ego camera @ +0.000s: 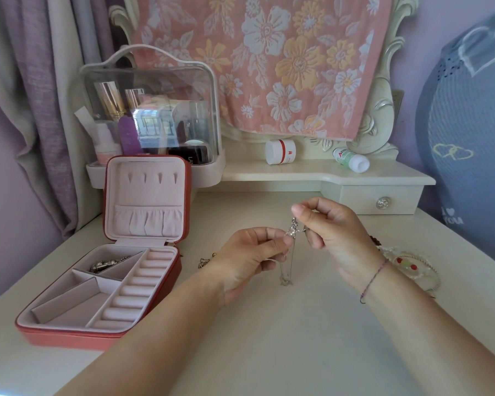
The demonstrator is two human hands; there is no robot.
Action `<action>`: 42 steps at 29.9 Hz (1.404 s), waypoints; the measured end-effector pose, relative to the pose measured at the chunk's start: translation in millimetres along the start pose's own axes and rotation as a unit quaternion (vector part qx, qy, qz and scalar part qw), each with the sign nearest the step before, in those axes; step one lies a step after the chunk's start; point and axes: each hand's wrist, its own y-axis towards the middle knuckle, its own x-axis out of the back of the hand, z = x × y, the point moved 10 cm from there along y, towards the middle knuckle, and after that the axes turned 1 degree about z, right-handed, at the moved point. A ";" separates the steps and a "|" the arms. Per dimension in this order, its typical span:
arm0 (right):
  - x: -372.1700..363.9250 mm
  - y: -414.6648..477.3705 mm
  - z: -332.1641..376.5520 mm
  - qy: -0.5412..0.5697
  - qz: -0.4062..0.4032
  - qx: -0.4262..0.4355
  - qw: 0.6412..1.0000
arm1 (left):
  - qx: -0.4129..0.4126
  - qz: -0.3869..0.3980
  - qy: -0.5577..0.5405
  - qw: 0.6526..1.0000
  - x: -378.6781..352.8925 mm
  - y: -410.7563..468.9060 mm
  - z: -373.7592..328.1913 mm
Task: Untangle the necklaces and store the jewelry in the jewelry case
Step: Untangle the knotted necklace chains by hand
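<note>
1. You are at the untangling step. Your left hand [249, 258] pinches the silver necklace [293, 231] at its knotted cluster, and your right hand [332, 227] pinches it just above.
2. The loose chain hangs between your hands, its end near the table [297, 338].
3. The jewelry case [69, 335] lies open to your left with one silver piece [109, 264] in a back compartment. Beaded pieces [409, 265] lie by your right wrist.
4. The next move likely calls for teasing the strands apart gently, never pulling the knot tight.

The left hand [249, 252] hides part of a small chain [204, 262], the right hand [335, 232] part of the beaded bracelets [412, 267].
</note>
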 end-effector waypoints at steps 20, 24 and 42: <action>-3.7 -0.8 1.6 -0.030 0.004 0.009 0.999 | -0.015 0.002 -0.105 0.994 -3.8 -1.8 -9.9; -5.5 -1.6 4.1 -0.026 0.011 0.013 1.000 | -0.016 -0.010 -0.036 0.999 -2.4 -3.5 -7.7; -14.0 -3.7 4.9 -0.034 0.042 0.016 0.998 | -0.064 -0.016 -0.046 0.997 1.1 -6.1 -19.0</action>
